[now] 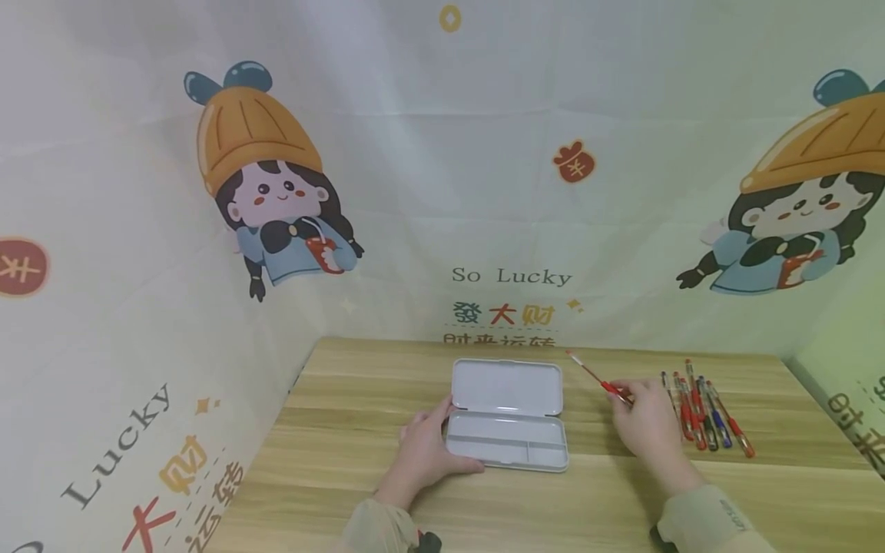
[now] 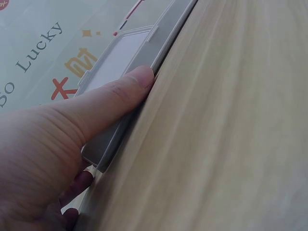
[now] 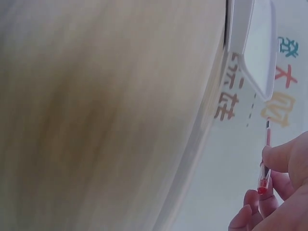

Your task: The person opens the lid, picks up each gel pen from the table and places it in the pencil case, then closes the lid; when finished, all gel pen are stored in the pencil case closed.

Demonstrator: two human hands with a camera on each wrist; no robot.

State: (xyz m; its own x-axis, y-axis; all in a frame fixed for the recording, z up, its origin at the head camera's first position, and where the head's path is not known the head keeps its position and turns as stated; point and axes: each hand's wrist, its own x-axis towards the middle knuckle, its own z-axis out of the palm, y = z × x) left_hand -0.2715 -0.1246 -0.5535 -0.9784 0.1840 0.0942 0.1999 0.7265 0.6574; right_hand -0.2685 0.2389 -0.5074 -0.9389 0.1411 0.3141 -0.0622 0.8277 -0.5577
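Note:
A pale grey pencil case (image 1: pixel 507 453) lies open on the table, its lid (image 1: pixel 507 386) tipped back toward the wall. My left hand (image 1: pixel 426 447) holds the case at its left end. The thumb (image 2: pixel 137 77) lies along the front edge, as the left wrist view shows, while the other fingers are partly hidden. Between thumb and fingers, my right hand (image 1: pixel 646 422) pinches a red gel pen (image 1: pixel 588 369), to the right of the case and above the table. In the right wrist view the pen's red-tipped end (image 3: pixel 263 187) shows below the thumb.
Several red, blue and black pens (image 1: pixel 712 415) lie in a loose bunch to the right of my right hand. A wood-grain table (image 1: pixel 311 461) carries everything. Behind it hangs a printed cloth (image 1: pixel 415 192) with cartoon figures and lettering, close to the table's back edge.

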